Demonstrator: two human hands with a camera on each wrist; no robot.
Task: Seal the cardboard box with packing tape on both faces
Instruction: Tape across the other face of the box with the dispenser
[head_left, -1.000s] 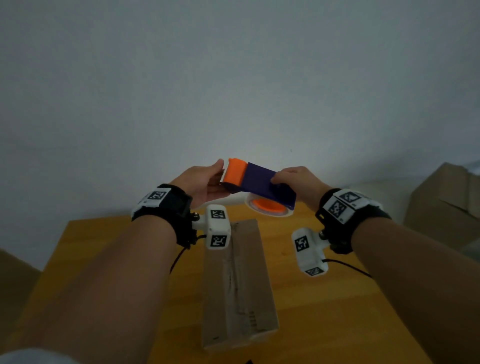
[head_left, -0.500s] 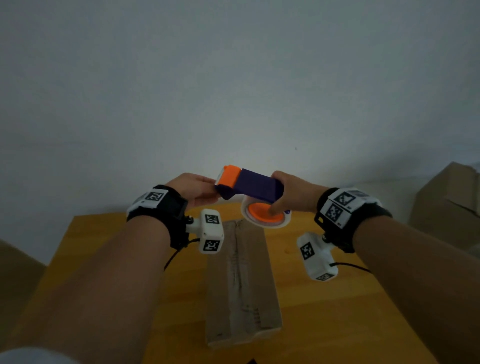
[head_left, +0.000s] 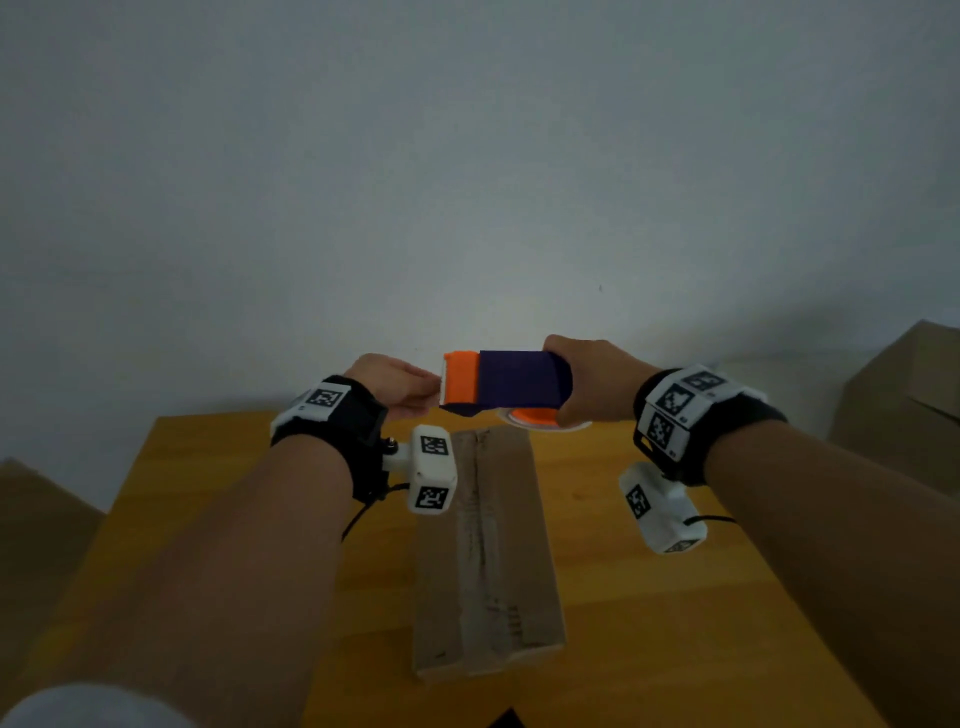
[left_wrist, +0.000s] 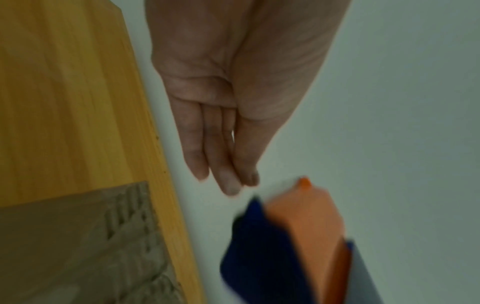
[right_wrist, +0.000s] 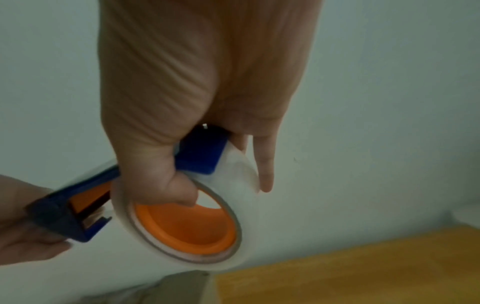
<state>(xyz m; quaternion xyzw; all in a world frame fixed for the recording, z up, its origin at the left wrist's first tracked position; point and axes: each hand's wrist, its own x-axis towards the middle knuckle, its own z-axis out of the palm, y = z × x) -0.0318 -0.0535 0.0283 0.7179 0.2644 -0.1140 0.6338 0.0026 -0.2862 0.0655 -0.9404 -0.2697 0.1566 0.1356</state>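
My right hand (head_left: 592, 384) is curled in a grip, thumb hooked inward. My left hand (head_left: 395, 387) extends straight fingers (left_wrist: 226, 164) rightward, both forearms raised.

Tape dispenser (left_wrist: 291, 246) blurred, perhaps moving

You see yellow wooden table (head_left: 649, 597), grain running lengthwise, far edge against plain pale grey-white wall (head_left: 467, 156). Small dark speck on wall, right of centre. Stacked brown cardboard cartons (head_left: 904, 405) stand at right beside table, against wall. Another brown carton corner (head_left: 36, 499) shows at left, below table edge. Left wrist view gives you table edge (left_wrist: 64, 102) and wall behind it; right wrist view, table corner (right_wrist: 363, 267) at lower right.
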